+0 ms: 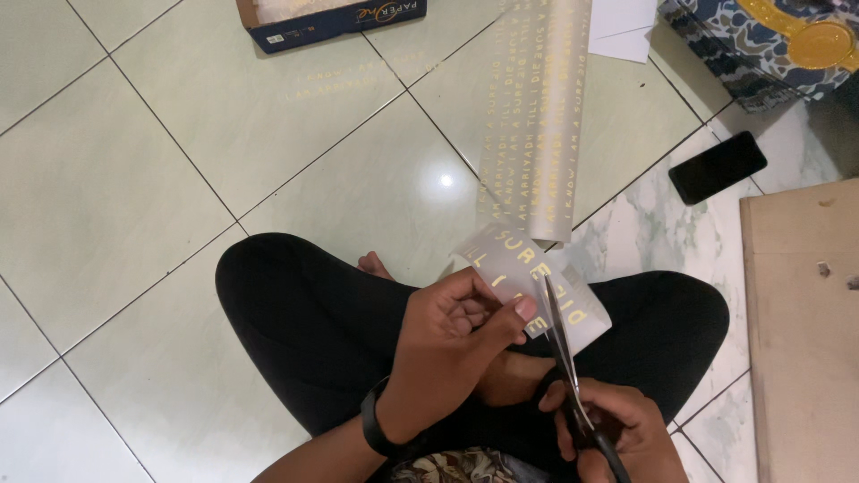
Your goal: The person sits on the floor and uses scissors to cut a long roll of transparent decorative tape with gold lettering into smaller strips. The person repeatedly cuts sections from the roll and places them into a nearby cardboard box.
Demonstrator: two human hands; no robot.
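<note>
Clear film (528,277) with gold letters sits over our lap, pinched tight in our left hand (456,326). Our right hand (608,429) grips the scissors (559,344); we should snip slowly between letters.

Black trousers (304,313) cover both legs. Black band (376,427) on left wrist. Patterned garment (461,467), dark with pale floral print, at near edge. Bare foot (371,265).

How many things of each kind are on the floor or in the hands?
Scissors: 1
Translucent film sheet with gold letters: 1
Black phone: 1
Cardboard box: 1
White paper sheets: 2
Total: 6
</note>
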